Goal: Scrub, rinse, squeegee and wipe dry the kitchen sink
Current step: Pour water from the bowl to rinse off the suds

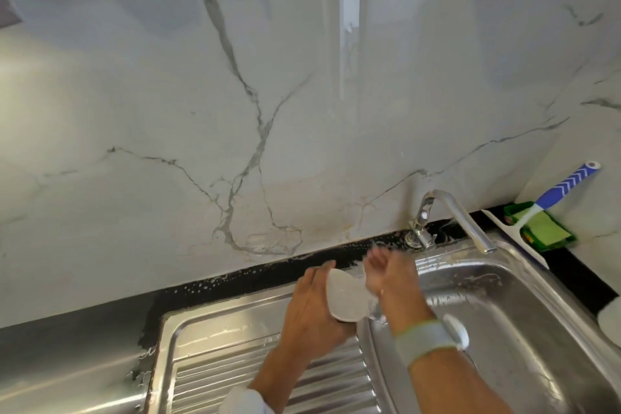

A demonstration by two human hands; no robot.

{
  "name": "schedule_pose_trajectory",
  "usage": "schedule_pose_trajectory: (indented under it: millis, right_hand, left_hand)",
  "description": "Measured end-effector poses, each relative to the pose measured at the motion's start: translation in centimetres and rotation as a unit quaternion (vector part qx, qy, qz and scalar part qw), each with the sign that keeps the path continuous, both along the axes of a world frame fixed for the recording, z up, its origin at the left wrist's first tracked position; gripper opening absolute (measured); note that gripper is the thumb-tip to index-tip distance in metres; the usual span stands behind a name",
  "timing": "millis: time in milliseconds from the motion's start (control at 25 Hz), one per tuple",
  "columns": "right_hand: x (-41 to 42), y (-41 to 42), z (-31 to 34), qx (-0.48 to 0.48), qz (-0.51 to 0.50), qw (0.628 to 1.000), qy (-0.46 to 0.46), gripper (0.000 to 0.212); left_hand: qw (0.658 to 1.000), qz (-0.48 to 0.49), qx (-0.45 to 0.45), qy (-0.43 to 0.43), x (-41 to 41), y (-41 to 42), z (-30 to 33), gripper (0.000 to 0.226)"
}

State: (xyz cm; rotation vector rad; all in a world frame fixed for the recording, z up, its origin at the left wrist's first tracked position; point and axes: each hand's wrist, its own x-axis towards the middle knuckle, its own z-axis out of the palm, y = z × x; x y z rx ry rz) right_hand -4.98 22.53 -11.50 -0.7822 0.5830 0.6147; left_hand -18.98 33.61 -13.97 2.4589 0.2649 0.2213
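Note:
My left hand [311, 309] grips a small whitish bowl [346, 297], tilted on its side over the back edge of the stainless steel sink [504, 282]. Water spills from the bowl. My right hand [386, 274] is blurred beside the bowl's rim, fingers spread toward the wet back ledge; a grey watch band sits on that wrist. The faucet [460, 217] stands at the back right with its spout over the basin. A ridged drainboard [235, 376] lies to the left of the basin.
A squeegee with a blue-and-white handle [568, 183] leans at the back right over a green sponge pack [544, 228]. The black counter strip behind the sink is splashed with foam. A marble backsplash rises behind. A white object pokes in at the right edge.

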Motion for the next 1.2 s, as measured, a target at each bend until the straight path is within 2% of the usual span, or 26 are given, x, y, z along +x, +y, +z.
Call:
schedule_pose_trajectory:
  millis: [80,160,240,360,480,560,640,720,800,840,920,1000,1080,1200]
  right_hand:
    - [4.1,1.9,4.3,0.01,0.02,0.996,-0.085,0.015]
    - [5.8,2.6,5.7,-0.072,0.061,0.987,-0.129,0.023]
    - [4.5,1.6,3.8,-0.162,0.103,0.969,-0.153,0.021]
    - [-1.5,-1.1,-2.1,-0.203,0.14,0.966,-0.082,0.017]
    - [-5.3,-2.0,-7.5,-0.148,0.079,0.985,0.047,0.021]
    - [-6.0,-1.2,-9.2,-0.143,0.037,0.983,0.105,0.024]
    - [-5.2,0.8,-8.0,-0.153,0.042,0.981,0.115,0.021]
    - [-2.9,3.4,-4.0,-0.093,0.102,0.989,0.05,0.015]
    - [0.1,6.0,2.2,0.024,0.178,0.981,-0.069,0.026]
    - [1.5,7.1,4.9,0.046,0.22,0.967,-0.118,0.032]
    - [2.4,8.2,7.9,-0.051,0.271,0.943,-0.188,0.031]
    - [1.9,7.5,5.8,-0.164,0.278,0.922,-0.214,0.022]
    - [-0.2,6.1,0.8,-0.21,0.256,0.931,-0.157,0.017]
    - [-5.5,3.9,-6.4,-0.162,0.214,0.963,-0.002,0.021]
  left_hand:
    - [0.999,0.042,-0.025,-0.01,0.2,1.2,-0.2,0.118]
    - [0.998,0.061,-0.026,0.002,-0.1,2.1,-0.6,0.123]
    - [0.997,0.064,-0.037,0.001,-0.5,2.6,-1.0,0.127]
    - [0.997,0.056,-0.054,-0.009,-0.8,2.3,-2.0,0.129]
    - [0.999,0.044,-0.022,0.006,-1.3,1.1,-2.9,0.13]
    - [0.999,0.024,0.01,0.045,-1.1,0.2,-2.2,0.135]
    - [0.995,0.054,0.044,0.073,-0.9,0.5,-1.0,0.139]
    - [0.993,0.091,0.044,0.067,-1.0,1.7,0.0,0.14]
    - [0.991,0.127,0.014,0.041,-1.8,3.8,0.2,0.141]
    - [0.989,0.143,0.003,0.041,-2.4,4.8,0.1,0.141]
    - [0.984,0.17,-0.01,0.058,-3.7,5.8,0.1,0.143]
    - [0.983,0.173,-0.016,0.064,-4.7,5.7,-0.2,0.143]
    - [0.984,0.165,-0.027,0.055,-5.3,5.4,-0.4,0.141]
    - [0.989,0.117,-0.008,0.094,-4.7,4.4,-0.9,0.142]
